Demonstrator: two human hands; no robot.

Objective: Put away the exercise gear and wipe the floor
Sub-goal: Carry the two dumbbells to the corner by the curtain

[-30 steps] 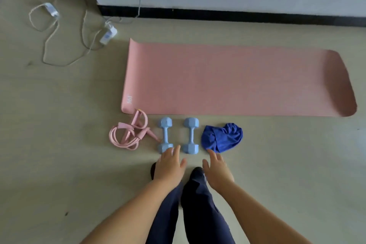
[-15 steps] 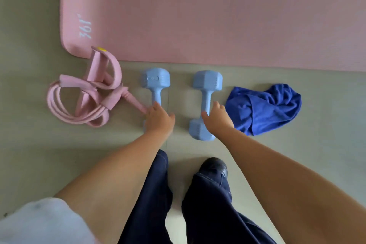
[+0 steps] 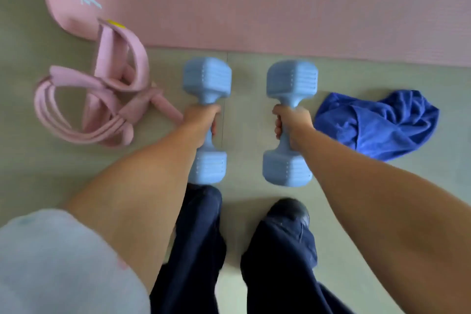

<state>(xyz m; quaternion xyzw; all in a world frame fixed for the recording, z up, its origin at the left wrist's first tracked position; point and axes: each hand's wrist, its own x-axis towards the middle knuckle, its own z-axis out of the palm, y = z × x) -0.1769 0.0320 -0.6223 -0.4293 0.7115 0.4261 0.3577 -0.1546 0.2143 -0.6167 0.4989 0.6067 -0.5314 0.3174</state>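
Here we look straight down at our two bare arms reaching toward the pale grey-green floor (image 3: 38, 181). Our left hand (image 3: 201, 120) is curled tightly round the narrow handle of a light blue, hexagon-headed dumbbell (image 3: 207, 79), and our right hand (image 3: 293, 122) wraps in the same way round the handle of a second light blue dumbbell (image 3: 291, 81), its fingers closed over the bar on the inner side. The two weights lie parallel, well apart from one another, each with one head pointing toward the mat and the other toward our feet; we cannot tell whether they rest on the floor or hang just above it. Beyond them the pink foam exercise mat (image 3: 280, 2) lies flat, with pale lettering near its rounded corner. To our left, a coiled pink resistance band with fabric foot loops (image 3: 102, 99) sits on the floor, one loop overlapping the mat's corner and one end reaching close to our left wrist. To our right, a crumpled dark blue cloth (image 3: 379, 122) lies just beside our right forearm. Below, we see dark navy trouser legs (image 3: 198, 250), a black shoe (image 3: 289, 210), and a light grey sleeve (image 3: 56, 262) at the lower left.
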